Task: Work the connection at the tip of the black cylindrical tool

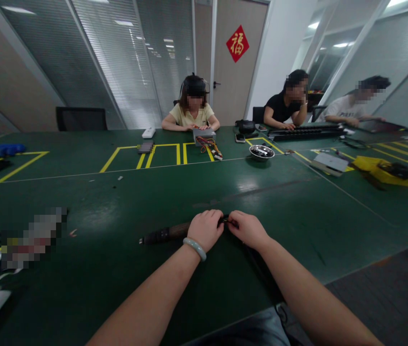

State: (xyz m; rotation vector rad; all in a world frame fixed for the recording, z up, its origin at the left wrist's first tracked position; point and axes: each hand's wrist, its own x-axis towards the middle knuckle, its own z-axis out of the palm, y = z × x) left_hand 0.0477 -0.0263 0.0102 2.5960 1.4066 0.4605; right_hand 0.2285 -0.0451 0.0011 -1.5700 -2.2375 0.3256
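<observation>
A dark rod-shaped tool [164,234] with a brownish grip lies on the green table [117,206], its tip pointing left. My left hand [206,229], with a pale green bangle on the wrist, is closed around the tool's right end. My right hand [249,229] sits just beside it, fingers pinched on a thin black cable [230,221] that comes out between the two hands. The cable trails down toward me along my right forearm.
Across the table a person sits behind a grey box with coloured wires [206,138]; two more people sit at the far right by a keyboard [306,132]. A metal bowl [261,152], yellow tape outlines, a yellow object [384,170] and a blue item [4,150] lie about.
</observation>
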